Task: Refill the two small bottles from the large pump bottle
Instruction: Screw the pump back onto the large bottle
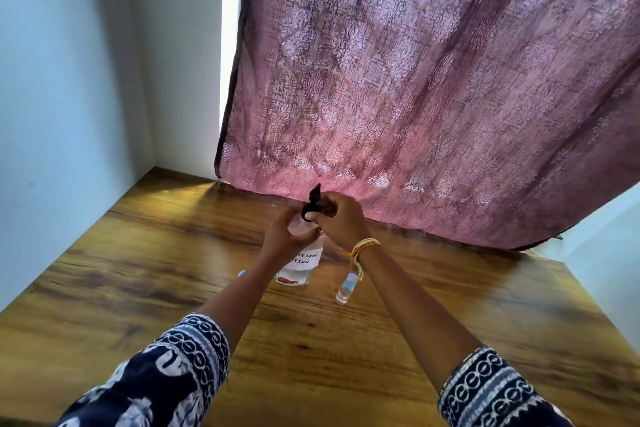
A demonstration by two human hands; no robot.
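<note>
Nearest the camera, two patterned sleeves (180, 367) in navy and white, one at each lower corner, bare forearms reaching forward over a wood-grain counter (104, 270).

Past the sleeves, on the counter just right of centre, a small clear bottle (346, 288) with a pale blue cap, upright, standing apart from the larger bottle and partly behind the right forearm. On the other side, only a sliver of a second small bottle (241, 273) peeking out from behind the left forearm — too little visible to say more than its pale blue top.

Between those two, standing on the counter, the large pump bottle (298, 269): clear, a white handwritten label (304, 258) on its front reading in part "CT LENS" and "TION", a reddish-brown reflection or residue near its base. Left hand (282, 236) wrapped around the bottle's shoulder and neck, grip closed on it, steadying. Right hand (341, 218) above, fingers pinched together on the black pump head (310, 204) at the top of the bottle, nozzle pointing up and away. Orange-yellow thread bracelet (363, 248) around the right wrist, loose ends hanging down.

Farther back, a pink-mauve patterned curtain (433, 80) hanging at a slant, its lower edge meeting the counter's far side just behind the hands. To the left — pale white walls (69, 62) forming a corner, a bright strip of daylight beside the curtain's edge.
</note>
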